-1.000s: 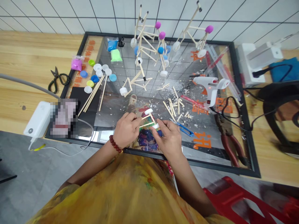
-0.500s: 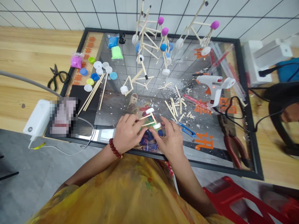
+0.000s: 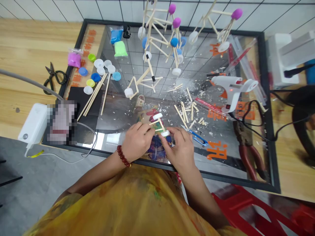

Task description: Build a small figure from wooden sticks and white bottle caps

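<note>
Between my hands is a small stick frame [image 3: 161, 124] with a white cap [image 3: 157, 116] at its far end and another white cap [image 3: 165, 133] at its near end. My left hand [image 3: 137, 140] is closed on the sticks at the frame's left side. With thumb and index finger, my right hand [image 3: 180, 147] pinches the near white cap. Beyond them, another stick frame [image 3: 141, 78] with a white cap and a black-tipped piece rests on the glass board. Short cut sticks [image 3: 184, 111] and a blue cutter [image 3: 198, 137] lie to the right of my hands.
Larger stick models [image 3: 159, 42] with clay balls stand at the back. A white glue gun [image 3: 231, 90], its cord and red-handled pliers [image 3: 248, 150] are at right. Left are loose caps [image 3: 99, 63], long sticks [image 3: 94, 95], scissors [image 3: 52, 77] and a white power bank [image 3: 34, 123].
My left hand has shifted slightly right along the sticks, covering more of them. The camera view has moved a little. My right hand keeps its pinch on the near cap.
</note>
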Available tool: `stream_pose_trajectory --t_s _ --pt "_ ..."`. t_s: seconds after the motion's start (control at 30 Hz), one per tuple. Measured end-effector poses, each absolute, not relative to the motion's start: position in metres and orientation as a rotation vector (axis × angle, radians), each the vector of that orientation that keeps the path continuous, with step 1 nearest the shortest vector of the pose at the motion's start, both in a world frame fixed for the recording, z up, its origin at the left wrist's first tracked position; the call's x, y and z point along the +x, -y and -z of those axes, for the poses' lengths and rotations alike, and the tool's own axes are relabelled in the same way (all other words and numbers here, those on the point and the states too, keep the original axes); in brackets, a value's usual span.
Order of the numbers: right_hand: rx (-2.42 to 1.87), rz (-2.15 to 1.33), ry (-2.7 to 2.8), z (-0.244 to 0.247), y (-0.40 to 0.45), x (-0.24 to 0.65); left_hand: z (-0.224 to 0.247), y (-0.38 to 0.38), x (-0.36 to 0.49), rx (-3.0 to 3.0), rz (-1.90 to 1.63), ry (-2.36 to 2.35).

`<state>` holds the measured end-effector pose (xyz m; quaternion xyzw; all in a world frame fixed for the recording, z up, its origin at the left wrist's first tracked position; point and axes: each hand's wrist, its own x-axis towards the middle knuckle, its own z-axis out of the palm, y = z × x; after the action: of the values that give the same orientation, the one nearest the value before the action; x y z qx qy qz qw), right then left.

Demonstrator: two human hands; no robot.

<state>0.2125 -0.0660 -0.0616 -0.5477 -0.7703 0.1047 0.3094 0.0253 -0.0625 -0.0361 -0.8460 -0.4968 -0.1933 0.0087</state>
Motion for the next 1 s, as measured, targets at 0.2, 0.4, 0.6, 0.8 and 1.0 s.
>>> stream_pose_trajectory --t_s 0.2,0.4,0.6,0.8,1.0 --pt "-1.433 -0.259 2.042 0.061 0.066 0.213 0.038 0.062 0.026 -2.702 0.612 1.562" --pt "-1.431 -0.204 2.054 0.060 0.066 0.212 0.037 0.060 0.026 -2.660 0.599 1.558" --pt "-1.431 -0.187 2.076 0.060 0.066 0.212 0.037 0.059 0.026 -2.637 0.655 1.545" --pt "-1.516 -0.230 2.072 0.058 0.067 0.213 0.029 0.060 0.010 -2.542 0.850 1.674" --pt "-1.529 -0.175 2.078 0.058 0.068 0.212 0.019 0.064 -0.025 -2.421 0.820 1.834"
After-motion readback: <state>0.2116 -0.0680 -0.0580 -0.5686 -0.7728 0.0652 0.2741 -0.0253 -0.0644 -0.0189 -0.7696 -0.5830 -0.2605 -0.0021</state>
